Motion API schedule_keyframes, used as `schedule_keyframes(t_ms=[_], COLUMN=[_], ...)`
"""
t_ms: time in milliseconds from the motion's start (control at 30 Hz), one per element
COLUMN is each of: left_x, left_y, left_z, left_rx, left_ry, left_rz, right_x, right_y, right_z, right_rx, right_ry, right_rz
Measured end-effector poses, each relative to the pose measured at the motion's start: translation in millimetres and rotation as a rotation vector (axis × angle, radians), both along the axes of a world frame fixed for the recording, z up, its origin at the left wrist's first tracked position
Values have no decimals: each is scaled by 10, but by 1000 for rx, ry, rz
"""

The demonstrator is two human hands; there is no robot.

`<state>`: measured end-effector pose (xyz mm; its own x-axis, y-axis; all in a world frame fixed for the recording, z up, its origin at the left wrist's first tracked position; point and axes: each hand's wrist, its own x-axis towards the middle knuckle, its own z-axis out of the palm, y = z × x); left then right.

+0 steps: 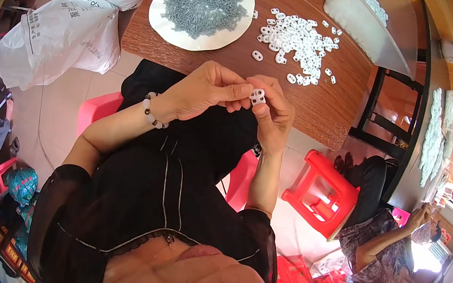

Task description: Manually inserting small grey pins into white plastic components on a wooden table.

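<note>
Between my two hands, just off the near edge of the table, is a small white plastic piece with dark holes (257, 96). My right hand (274, 106) pinches it between thumb and finger. My left hand (210, 91), with a bead bracelet at the wrist, has thumb and fingertips pressed together at the piece's left side; whatever they pinch is too small to make out. Beyond my hands lies a loose pile of similar white pieces with two holes (296, 43). Left of it, a white scalloped plate (163, 31) holds a heap of small grey pins (204, 7).
The brown wooden table (322, 111) carries a pale bin (362, 25) at the far right. White sacks (59, 39) stand on the floor at left. A red stool (319, 194) is at right. Another person (373, 246) sits at a side table holding white pieces (432, 137).
</note>
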<state>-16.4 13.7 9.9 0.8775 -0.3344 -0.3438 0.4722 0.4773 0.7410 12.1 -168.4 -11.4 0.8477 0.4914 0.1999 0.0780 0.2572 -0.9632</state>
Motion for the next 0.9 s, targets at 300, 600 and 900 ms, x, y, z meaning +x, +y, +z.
schedule_keyframes(t_ms=[300, 600, 900], left_x=[-46, -96, -100], left_y=[-15, -28, -22], left_z=[41, 131, 194], left_rx=[43, 86, 28], left_ry=[-126, -148, -100], left_rz=[32, 45, 32], right_x=[-28, -63, -93], right_y=[85, 101, 138], right_z=[3, 12, 29], right_rx=[14, 15, 13], right_ry=[-121, -166, -189], right_rz=[-85, -127, -172])
